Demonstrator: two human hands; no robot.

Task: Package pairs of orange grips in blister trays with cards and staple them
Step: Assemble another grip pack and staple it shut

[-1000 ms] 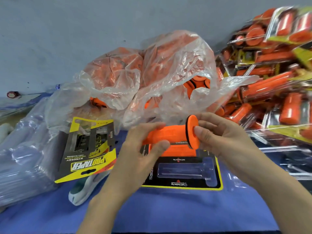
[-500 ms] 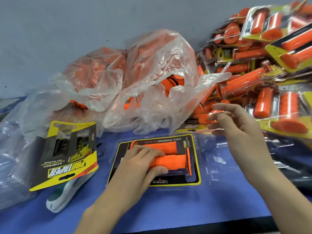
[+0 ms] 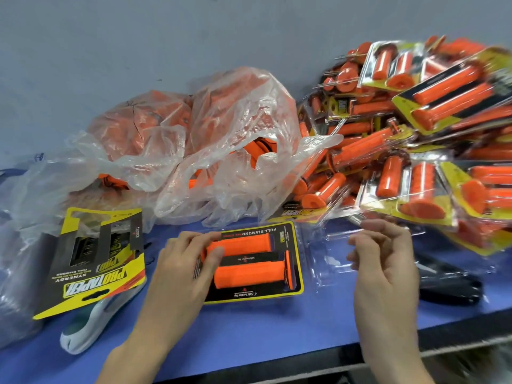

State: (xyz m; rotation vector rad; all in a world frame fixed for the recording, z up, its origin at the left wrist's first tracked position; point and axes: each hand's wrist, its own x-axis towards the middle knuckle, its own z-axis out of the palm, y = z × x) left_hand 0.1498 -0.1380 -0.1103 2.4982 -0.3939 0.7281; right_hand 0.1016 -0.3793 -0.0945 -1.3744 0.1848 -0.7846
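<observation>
While seating both orange grips (image 3: 249,275) side by side in blister tray (image 3: 304,245) over printed card (image 3: 249,296) at mid-table, pressing upper one under left hand (image 3: 180,261), fingers flat; right hand (image 3: 388,261) loosely curled at clear flap (image 3: 327,261), hold unclear; next, likely: fold flap over squarely, staple.

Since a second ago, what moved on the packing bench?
The orange rubber grip that both hands held now lies in the lower slot on the black-and-yellow card. The right hand let go, moved right and seems to pinch the clear plastic blister cover. The left hand presses the upper orange grip. Plastic bags and finished packs stayed put.
</observation>
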